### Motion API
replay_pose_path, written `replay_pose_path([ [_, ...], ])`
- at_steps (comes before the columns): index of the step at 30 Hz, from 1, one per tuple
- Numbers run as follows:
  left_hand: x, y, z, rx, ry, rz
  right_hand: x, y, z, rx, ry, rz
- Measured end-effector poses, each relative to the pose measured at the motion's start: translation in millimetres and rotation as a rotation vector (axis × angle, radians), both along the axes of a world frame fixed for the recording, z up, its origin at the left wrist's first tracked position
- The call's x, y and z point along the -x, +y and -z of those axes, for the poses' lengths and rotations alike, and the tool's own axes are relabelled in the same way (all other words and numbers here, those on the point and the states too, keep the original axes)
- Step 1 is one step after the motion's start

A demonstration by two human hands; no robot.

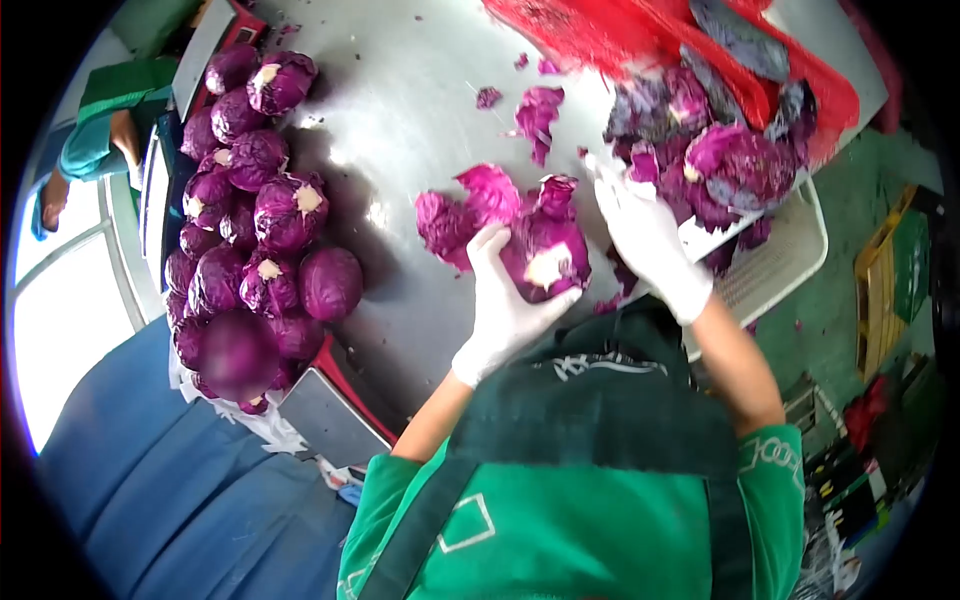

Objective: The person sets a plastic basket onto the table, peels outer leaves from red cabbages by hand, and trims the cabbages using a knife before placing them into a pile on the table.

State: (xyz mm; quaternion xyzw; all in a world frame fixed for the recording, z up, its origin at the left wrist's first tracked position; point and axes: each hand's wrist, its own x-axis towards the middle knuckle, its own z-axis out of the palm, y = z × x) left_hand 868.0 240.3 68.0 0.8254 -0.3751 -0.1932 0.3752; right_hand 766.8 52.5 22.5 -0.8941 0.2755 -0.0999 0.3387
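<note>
My left hand (pixel 505 305), in a white glove, grips a red cabbage (pixel 545 255) whose pale cut stem faces up toward me. Loose outer leaves spread from its far side, and a purple piece (pixel 443 222) lies just left of it on the metal table (pixel 420 110). My right hand (pixel 640 230), also gloved in white, is to the right of the cabbage with its fingers stretched out. It is beside a heap of torn cabbage leaves (pixel 740 165); a small purple leaf (pixel 643 162) shows by its fingertips, and I see nothing clearly held.
Several whole red cabbages (pixel 240 200) are piled at the table's left side. A red mesh bag (pixel 650 40) lies at the far right. Beneath the leaf heap a white plastic crate (pixel 815 225) stands off the table edge. At the far left, another person's arm (pixel 125 135) shows.
</note>
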Motion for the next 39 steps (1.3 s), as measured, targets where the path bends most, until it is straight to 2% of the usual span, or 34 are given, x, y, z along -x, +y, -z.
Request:
replay_pose_path([
  [1, -3, -2, 0, -0.012, -0.005, 0.012, 1, 8, -33, -0.169, 0.095, 0.036],
  [4, 3, -7, -1, -0.025, 0.100, -0.040, 24, 39, -51, -0.046, 0.023, -0.028],
  [7, 7, -10, -5, -0.121, 0.137, -0.045, 29, 53, -63, 0.084, 0.185, -0.153],
  [10, 7, -14, -3, -0.153, 0.172, -0.043, 26, 54, -48, 0.144, 0.198, -0.163],
  [14, 6, -17, -2, -0.146, 0.036, 0.044, 19, 47, -38, 0.210, 0.262, -0.172],
  [16, 7, -18, 2, -0.140, 0.013, 0.009, 18, 46, -31, 0.160, 0.175, -0.117],
  [17, 7, -19, 2, -0.137, 0.008, 0.008, 16, 43, -36, 0.021, 0.206, -0.095],
  [20, 10, -23, 3, -0.137, 0.023, -0.043, 9, 36, -32, 0.086, 0.062, -0.083],
  [21, 12, -19, 7, -0.058, 0.004, -0.011, 2, 28, -35, -0.025, 0.274, -0.038],
  [22, 20, -14, 5, -0.022, -0.178, 0.114, 0, 11, -22, -0.102, 0.213, 0.074],
  [23, 30, -8, 9, 0.020, -0.178, 0.105, 7, 2, 22, 0.098, 0.070, 0.015],
  [25, 27, -8, 15, 0.081, -0.132, 0.022, -3, -12, 16, -0.005, 0.083, -0.106],
  [26, 24, -8, 13, 0.031, -0.049, -0.070, -8, -17, 14, -0.154, 0.205, -0.130],
  [28, 23, -3, 14, 0.019, 0.079, -0.188, -12, -8, 42, 0.066, -0.236, -0.050],
  [29, 22, -5, 9, 0.049, 0.208, -0.275, -12, -1, 3, -0.046, -0.117, 0.047],
  [30, 24, -4, 12, 0.130, 0.307, -0.325, -1, 4, 5, 0.477, -0.157, -0.060],
  [32, 28, 0, 16, 0.039, 0.186, -0.315, 11, 33, -43, -0.069, 0.035, 0.043],
  [35, 29, -4, 13, 0.021, 0.148, -0.276, 24, 59, -70, -0.031, 0.139, -0.024],
  [39, 32, -2, 21, 0.019, 0.071, -0.216, 21, 69, -56, -0.090, 0.244, 0.000],
])
